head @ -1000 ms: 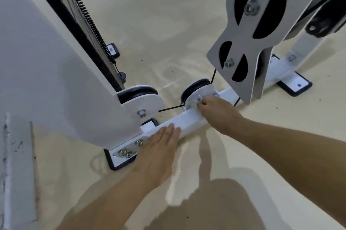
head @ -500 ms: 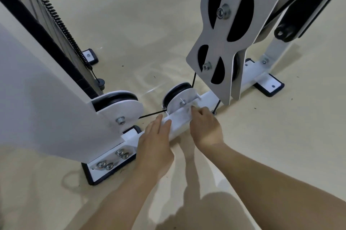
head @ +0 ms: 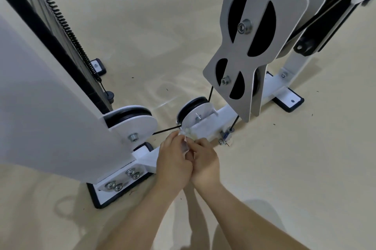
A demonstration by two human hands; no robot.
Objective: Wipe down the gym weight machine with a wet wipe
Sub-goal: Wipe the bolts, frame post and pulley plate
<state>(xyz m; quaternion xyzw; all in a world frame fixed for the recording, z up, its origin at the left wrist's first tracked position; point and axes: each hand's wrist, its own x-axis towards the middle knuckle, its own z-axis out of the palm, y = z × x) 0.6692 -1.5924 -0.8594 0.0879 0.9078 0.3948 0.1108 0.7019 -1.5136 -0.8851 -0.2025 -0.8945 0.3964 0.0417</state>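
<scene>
The white base bar [head: 222,114] of the weight machine runs low across the floor between two black-edged feet. A small white pulley disc [head: 195,116] stands on the bar. My left hand [head: 173,161] and my right hand [head: 204,161] are side by side over the bar, just in front of that pulley. Both pinch a crumpled white wet wipe [head: 186,134] between their fingertips. Most of the wipe is hidden by my fingers.
A large white shroud panel [head: 40,95] with a black coiled cord fills the left. A grey double-pulley plate [head: 254,50] hangs above the bar on the right. A bolted foot plate [head: 114,186] lies at lower left, another foot [head: 291,101] at right. Beige floor lies all around.
My left hand left the bar where it lay flat and joined my right hand at the wipe. My right hand drew back from the pulley. The view shifted slightly.
</scene>
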